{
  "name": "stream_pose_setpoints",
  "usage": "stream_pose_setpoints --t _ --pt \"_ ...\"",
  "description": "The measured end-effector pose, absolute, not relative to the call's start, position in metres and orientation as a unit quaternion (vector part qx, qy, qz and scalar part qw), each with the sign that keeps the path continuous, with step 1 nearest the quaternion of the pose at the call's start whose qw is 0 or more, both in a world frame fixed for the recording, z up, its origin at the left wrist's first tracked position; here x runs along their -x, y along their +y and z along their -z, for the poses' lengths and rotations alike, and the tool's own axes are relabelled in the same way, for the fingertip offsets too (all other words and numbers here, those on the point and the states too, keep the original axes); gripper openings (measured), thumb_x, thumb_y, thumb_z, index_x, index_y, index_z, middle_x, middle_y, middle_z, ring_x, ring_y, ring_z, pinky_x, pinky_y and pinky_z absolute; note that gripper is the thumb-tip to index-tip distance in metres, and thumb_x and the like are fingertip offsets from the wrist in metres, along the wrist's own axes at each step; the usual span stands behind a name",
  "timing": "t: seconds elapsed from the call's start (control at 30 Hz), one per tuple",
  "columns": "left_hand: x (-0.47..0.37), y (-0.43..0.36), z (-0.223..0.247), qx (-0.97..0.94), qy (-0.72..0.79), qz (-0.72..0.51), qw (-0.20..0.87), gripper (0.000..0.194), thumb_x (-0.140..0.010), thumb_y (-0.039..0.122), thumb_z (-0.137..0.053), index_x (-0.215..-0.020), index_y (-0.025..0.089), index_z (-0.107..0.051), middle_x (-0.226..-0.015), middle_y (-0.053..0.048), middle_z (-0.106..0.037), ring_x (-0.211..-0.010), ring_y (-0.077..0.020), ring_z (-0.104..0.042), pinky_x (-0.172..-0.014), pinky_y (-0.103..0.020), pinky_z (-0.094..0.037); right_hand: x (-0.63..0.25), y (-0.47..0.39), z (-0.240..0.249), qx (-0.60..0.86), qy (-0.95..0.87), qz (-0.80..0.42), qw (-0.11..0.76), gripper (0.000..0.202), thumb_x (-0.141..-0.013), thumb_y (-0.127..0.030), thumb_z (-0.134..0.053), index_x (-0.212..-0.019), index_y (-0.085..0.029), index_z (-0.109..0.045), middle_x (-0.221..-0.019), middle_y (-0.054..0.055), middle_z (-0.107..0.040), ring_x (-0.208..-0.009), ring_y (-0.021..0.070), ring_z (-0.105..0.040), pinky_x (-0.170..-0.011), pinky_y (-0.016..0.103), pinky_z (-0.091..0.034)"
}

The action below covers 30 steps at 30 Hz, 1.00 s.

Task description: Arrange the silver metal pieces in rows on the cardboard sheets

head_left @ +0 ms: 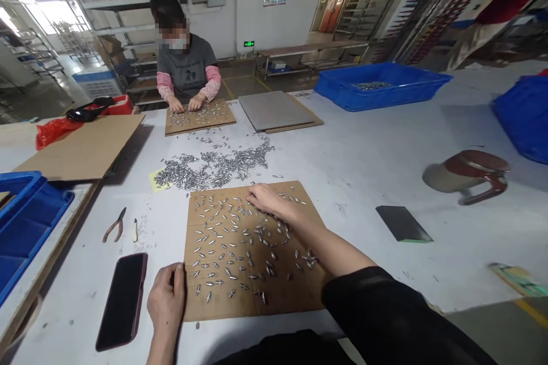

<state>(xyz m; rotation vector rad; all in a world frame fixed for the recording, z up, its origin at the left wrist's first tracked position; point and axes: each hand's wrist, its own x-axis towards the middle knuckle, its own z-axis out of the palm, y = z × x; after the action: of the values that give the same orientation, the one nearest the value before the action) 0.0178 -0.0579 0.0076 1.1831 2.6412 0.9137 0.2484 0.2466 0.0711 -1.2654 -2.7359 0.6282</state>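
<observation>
A brown cardboard sheet (pixel 308 291) lies on the white table in front of me, dotted with small pointed silvery metal pieces (pixel 209 267). Many stand apart in loose rows; some cluster toward the right. My left hand (pixel 166 295) is closed at the sheet's left edge, thumb and curled fingers against the cardboard. Over the far part of the sheet my right hand (pixel 264 199) reaches down with fingers pinched together. Whatever sits between those fingertips is hidden. Just beyond the sheet spreads a loose heap of the same metal pieces (pixel 214 168), partly over a yellow paper (pixel 156 181).
Left of me lie a phone (pixel 121 302), pliers (pixel 115 226) and a small cutter (pixel 135 231). A mug (pixel 466 174) and dark block (pixel 403 223) are at right. Blue bins (pixel 381 88) flank the table. Opposite, a co-worker (pixel 186 68) handles pieces on another cardboard (pixel 222 116).
</observation>
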Motion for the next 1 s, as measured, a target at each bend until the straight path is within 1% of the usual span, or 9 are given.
stream_pose_setpoints --t 0.07,0.13,0.23,0.4,0.57,0.7,0.83,0.93,1.0 --pt "-0.019 -0.058 -0.01 -0.386 0.871 -0.298 0.052 0.024 -0.095 0.041 -0.055 -0.089 0.026 -0.073 -0.1 -0.002 -0.077 -0.084 -0.0178 -0.069 -0.066 -0.027 -0.047 -0.234 0.244 -0.073 0.403 -0.892 -0.2 0.036 0.022 -0.099 -0.021 -0.052 -0.087 -0.015 -0.07 -0.091 0.01 -0.073 -0.079 0.017 -0.063 -0.064 0.024 -0.036" --pt "-0.019 -0.058 -0.01 -0.385 0.872 -0.299 0.051 0.024 -0.095 0.04 -0.055 -0.09 0.026 -0.073 -0.1 -0.002 -0.077 -0.086 -0.0181 -0.07 -0.067 -0.027 -0.047 -0.22 0.242 -0.075 0.398 -0.898 -0.183 0.037 0.02 -0.099 -0.022 -0.053 -0.092 -0.016 -0.071 -0.099 0.01 -0.073 -0.088 0.0183 -0.065 -0.069 0.024 -0.039" --pt "-0.02 -0.058 -0.01 -0.389 0.869 -0.301 0.056 0.024 -0.096 0.039 -0.053 -0.091 0.026 -0.072 -0.101 -0.002 -0.076 -0.088 -0.0179 -0.07 -0.07 -0.027 -0.047 -0.202 0.241 -0.076 0.409 -0.897 -0.167 0.009 0.019 -0.099 -0.021 -0.054 -0.096 -0.015 -0.072 -0.107 0.013 -0.073 -0.093 0.02 -0.066 -0.075 0.025 -0.043" --pt "-0.022 -0.059 -0.009 -0.388 0.868 -0.303 0.062 0.025 -0.097 0.039 -0.052 -0.091 0.025 -0.072 -0.1 -0.002 -0.076 -0.085 -0.0166 -0.069 -0.071 -0.027 -0.046 -0.193 0.244 -0.074 0.424 -0.889 -0.173 -0.027 0.017 -0.095 -0.014 -0.055 -0.092 -0.012 -0.073 -0.1 0.016 -0.073 -0.087 0.0217 -0.067 -0.073 0.027 -0.043" --pt "-0.023 -0.06 -0.011 -0.398 0.86 -0.314 0.061 0.025 -0.097 0.038 -0.052 -0.091 0.025 -0.073 -0.099 -0.002 -0.076 -0.081 -0.0162 -0.068 -0.066 -0.026 -0.045 -0.184 0.248 -0.071 0.422 -0.885 -0.193 -0.015 0.015 -0.094 -0.018 -0.057 -0.09 -0.013 -0.071 -0.094 0.011 -0.072 -0.082 0.0183 -0.065 -0.067 0.024 -0.041" --pt "-0.024 -0.06 -0.012 -0.395 0.861 -0.315 0.061 0.025 -0.096 0.038 -0.053 -0.089 0.026 -0.073 -0.098 -0.002 -0.077 -0.082 -0.0166 -0.068 -0.067 -0.026 -0.046 -0.162 0.248 -0.071 0.403 -0.89 -0.214 0.003 0.015 -0.096 -0.019 -0.056 -0.09 -0.015 -0.07 -0.093 0.007 -0.072 -0.083 0.0151 -0.065 -0.068 0.022 -0.041" --pt "-0.025 -0.061 -0.009 -0.394 0.857 -0.327 0.049 0.025 -0.096 0.038 -0.053 -0.089 0.025 -0.073 -0.098 -0.002 -0.076 -0.084 -0.0175 -0.069 -0.07 -0.027 -0.047 -0.148 0.247 -0.072 0.389 -0.894 -0.223 0.003 0.014 -0.096 -0.02 -0.06 -0.086 -0.016 -0.07 -0.089 0.007 -0.072 -0.08 0.0157 -0.065 -0.067 0.022 -0.042" --pt "-0.024 -0.062 -0.006 -0.392 0.857 -0.329 0.057 0.025 -0.095 0.039 -0.053 -0.089 0.025 -0.073 -0.097 -0.002 -0.076 -0.085 -0.0179 -0.07 -0.071 -0.028 -0.048 -0.15 0.245 -0.074 0.381 -0.899 -0.214 0.009 0.016 -0.098 -0.024 -0.059 -0.089 -0.016 -0.07 -0.095 0.008 -0.073 -0.085 0.017 -0.066 -0.069 0.023 -0.043" --pt "-0.023 -0.062 -0.006 -0.391 0.858 -0.327 0.066 0.026 -0.096 0.04 -0.052 -0.089 0.026 -0.073 -0.097 -0.002 -0.076 -0.085 -0.018 -0.07 -0.071 -0.028 -0.048 -0.155 0.241 -0.075 0.38 -0.902 -0.205 0.005 0.017 -0.098 -0.024 -0.057 -0.091 -0.016 -0.07 -0.095 0.009 -0.072 -0.083 0.0173 -0.065 -0.069 0.024 -0.043"
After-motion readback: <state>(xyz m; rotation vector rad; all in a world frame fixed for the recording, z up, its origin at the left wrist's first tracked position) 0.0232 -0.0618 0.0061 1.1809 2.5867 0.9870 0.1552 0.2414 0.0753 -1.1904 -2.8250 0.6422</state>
